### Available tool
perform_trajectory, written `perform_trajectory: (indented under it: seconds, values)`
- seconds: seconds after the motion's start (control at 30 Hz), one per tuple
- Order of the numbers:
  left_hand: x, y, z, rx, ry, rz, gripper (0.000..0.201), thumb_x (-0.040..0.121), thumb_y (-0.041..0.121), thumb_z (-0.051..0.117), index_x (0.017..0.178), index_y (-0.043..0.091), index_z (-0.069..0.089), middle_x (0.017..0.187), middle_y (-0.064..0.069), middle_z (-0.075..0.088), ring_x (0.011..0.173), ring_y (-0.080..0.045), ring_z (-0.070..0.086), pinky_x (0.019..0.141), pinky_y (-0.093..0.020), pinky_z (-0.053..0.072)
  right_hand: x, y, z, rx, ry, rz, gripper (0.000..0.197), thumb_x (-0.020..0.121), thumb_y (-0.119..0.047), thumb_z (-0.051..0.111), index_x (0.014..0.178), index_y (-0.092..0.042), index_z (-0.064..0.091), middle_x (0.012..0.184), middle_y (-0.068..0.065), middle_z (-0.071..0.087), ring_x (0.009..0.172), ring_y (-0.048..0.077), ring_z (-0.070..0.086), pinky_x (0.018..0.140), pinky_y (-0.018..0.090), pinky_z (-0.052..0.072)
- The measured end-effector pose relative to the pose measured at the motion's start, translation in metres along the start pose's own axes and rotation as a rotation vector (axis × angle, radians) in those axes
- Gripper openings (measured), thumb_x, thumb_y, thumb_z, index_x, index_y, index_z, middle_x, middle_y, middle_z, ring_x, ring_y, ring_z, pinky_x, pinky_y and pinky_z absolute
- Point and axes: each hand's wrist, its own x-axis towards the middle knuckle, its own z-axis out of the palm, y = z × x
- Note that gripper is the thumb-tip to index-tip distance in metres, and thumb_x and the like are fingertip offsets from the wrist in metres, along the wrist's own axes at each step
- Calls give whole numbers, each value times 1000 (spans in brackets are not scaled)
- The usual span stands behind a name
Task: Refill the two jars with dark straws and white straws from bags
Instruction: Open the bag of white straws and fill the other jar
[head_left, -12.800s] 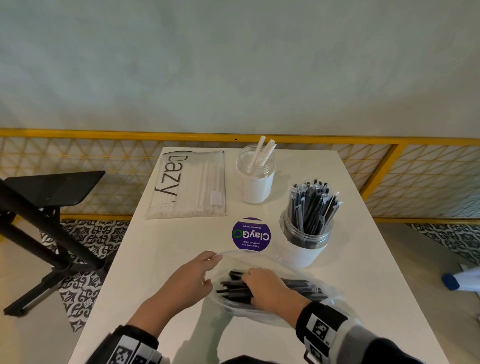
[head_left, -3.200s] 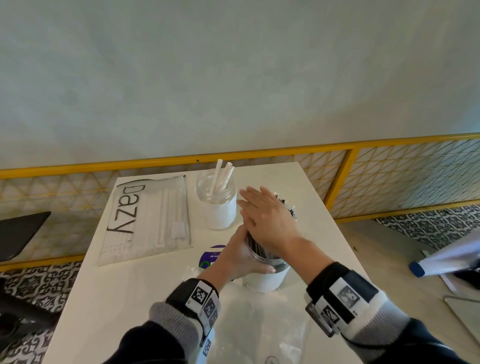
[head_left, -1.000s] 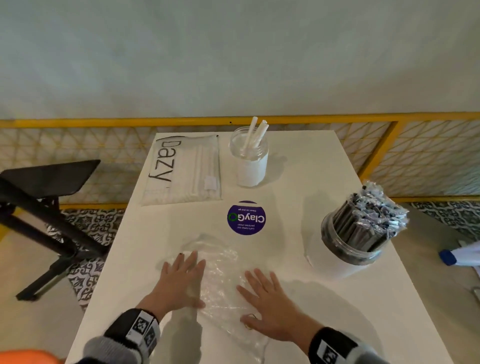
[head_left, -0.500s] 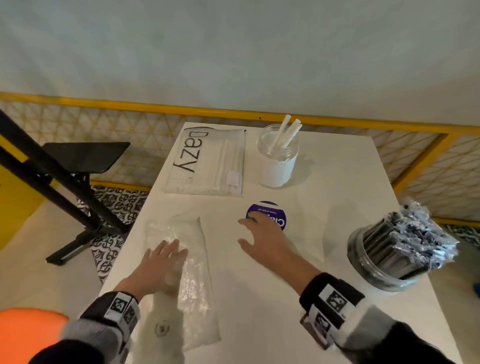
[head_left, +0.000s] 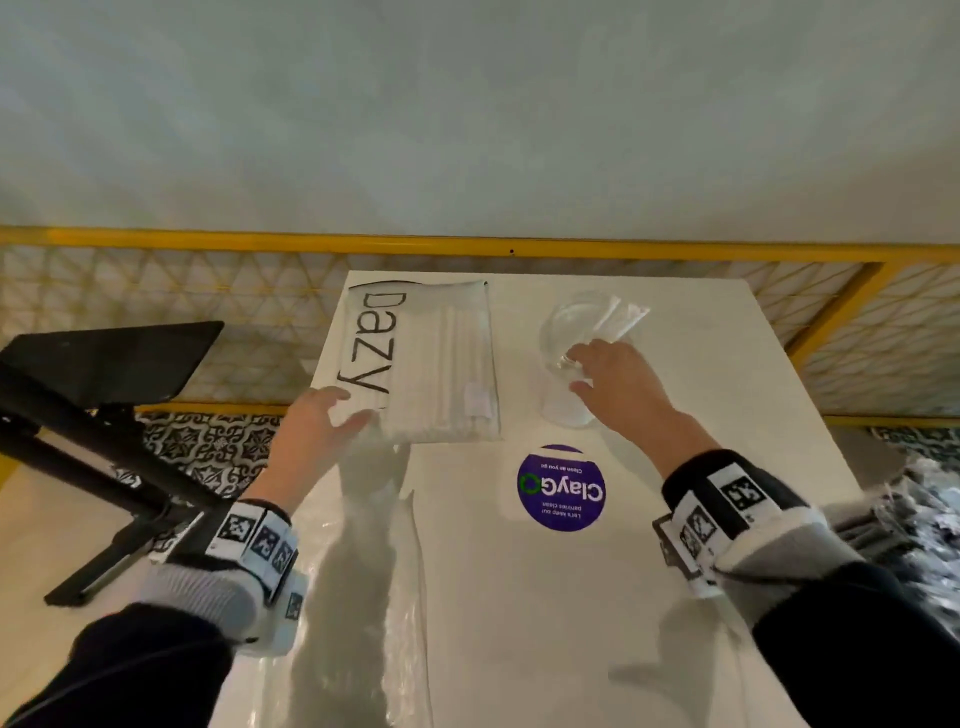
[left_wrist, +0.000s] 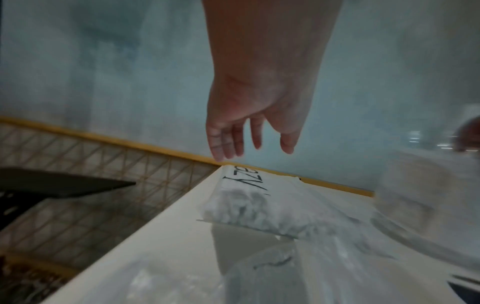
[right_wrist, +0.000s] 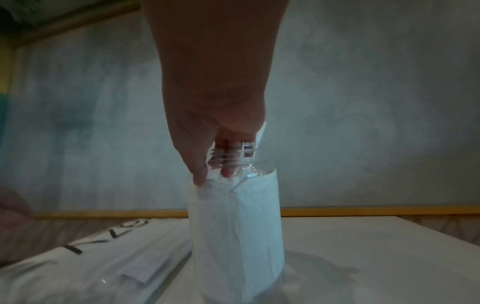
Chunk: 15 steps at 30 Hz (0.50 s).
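Since half a second ago both hands have left the empty clear bag (head_left: 363, 597) on the white desk (head_left: 675, 571) and reached forward. The left hand (head_left: 317, 436) hovers, fingers relaxed, grip released, over the near corner of the bag of white straws (head_left: 441, 358). The right hand (head_left: 618, 395) grasps the white-straw jar (right_wrist: 236, 232) at its neck, just beside that bag.
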Motion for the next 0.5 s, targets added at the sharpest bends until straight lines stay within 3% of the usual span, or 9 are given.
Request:
perform_trajectory:
  seconds: [0.1, 0.17, 0.23, 0.3, 0.4, 0.5]
  values:
    - [43, -3, 17, -64, -35, -255, 85, 77, 51, 69, 140, 7, 34, 142, -20, 36, 131, -36, 36, 104, -46, 36, -40, -5, -2, 188, 12, 18, 23, 90, -14, 58, 113, -13, 58, 97, 7, 67, 85, 29, 65, 73, 33, 49]
    - [60, -6, 31, -66, -106, -391, 100, 72, 57, 70, 144, 4, 24, 146, -22, 30, 135, -38, 31, 107, -51, 33, -75, -7, -4, 263, 51, 40, 20, 89, -13, 59, 108, -15, 59, 86, 3, 70, 78, 26, 64, 69, 33, 50]
    - [69, -5, 44, -4, -146, -478, 108, 65, 62, 72, 142, 4, 24, 144, -21, 33, 133, -38, 34, 105, -53, 38, -111, -8, -7, 246, 128, 32, 20, 85, -11, 64, 104, -17, 61, 80, 1, 70, 71, 26, 63, 67, 34, 51]
    - [77, -3, 51, 46, -135, -518, 102, 59, 56, 77, 135, 2, 35, 137, -21, 43, 125, -38, 44, 100, -49, 44, -142, -10, -8, 182, 167, 13, 31, 75, -5, 75, 102, -16, 64, 77, 0, 71, 65, 23, 65, 66, 33, 53]
    - [90, -8, 55, -177, -210, -494, 68, 55, 33, 87, 107, -2, 61, 110, -19, 65, 95, -33, 63, 84, -39, 52, -177, -12, 2, 115, 133, 60, 41, 63, -4, 84, 100, -14, 69, 76, -3, 72, 64, 20, 67, 67, 24, 45]
    - [86, -8, 50, -300, -207, -450, 66, 53, 27, 89, 105, 1, 58, 103, -17, 65, 92, -33, 62, 88, -43, 52, -200, -10, 14, 83, 136, 78, 46, 60, -5, 86, 101, -15, 70, 76, -4, 72, 65, 20, 67, 65, 22, 45]
